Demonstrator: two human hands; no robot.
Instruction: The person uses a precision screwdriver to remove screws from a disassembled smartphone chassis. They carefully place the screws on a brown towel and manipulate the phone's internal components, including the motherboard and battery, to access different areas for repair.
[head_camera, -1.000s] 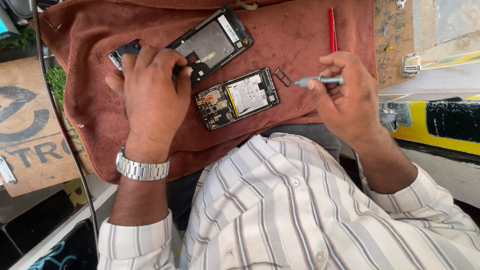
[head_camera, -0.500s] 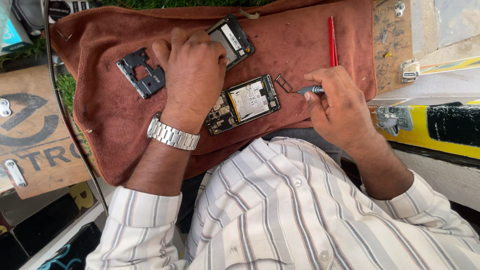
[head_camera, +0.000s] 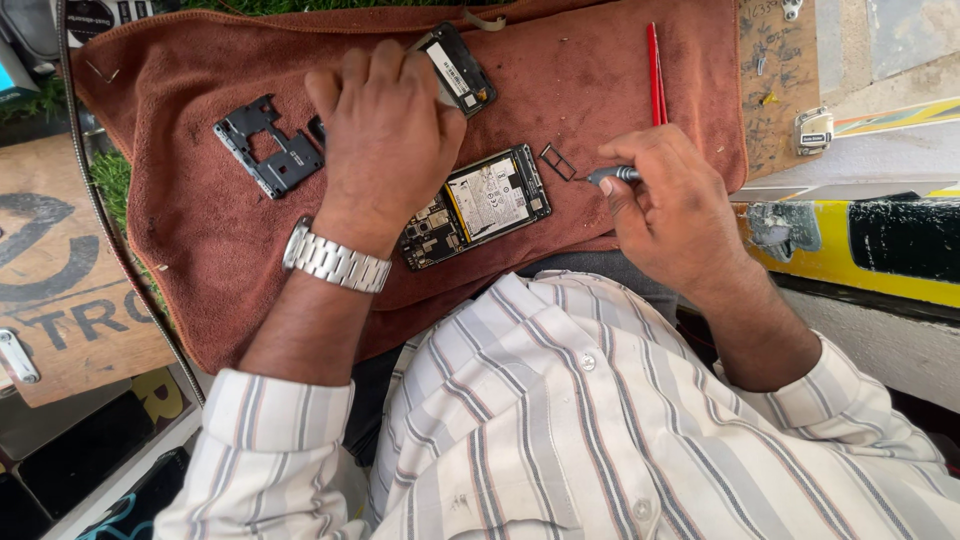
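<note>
Brown towel (head_camera: 620, 90) spread over the work surface, carrying everything. On it, near its middle, the opened phone body (head_camera: 480, 205), battery and board exposed; long axis diagonal, one end toward the towel's near edge at your left, the other toward the far right corner.

Your left hand (head_camera: 385, 140) lies palm down on the towel, covering the near-left end of that phone body and the lower end of the display panel (head_camera: 455, 68), which juts out from under your fingers toward the towel's far edge. Grip state here: cannot tell, fingers bent, underside hidden.

Black inner frame (head_camera: 268, 145) sits apart, toward the towel's left edge, just beside your left hand.

Your right hand (head_camera: 670, 215) sits at the towel's near right edge, fingers closed on a small grey screwdriver (head_camera: 610, 175). Its tip points left toward the phone body, shaft roughly level, not touching it.

Red pen-like tool (head_camera: 654, 72) lies along the right side. Small card tray (head_camera: 557, 162) between phone body and screwdriver tip.
</note>
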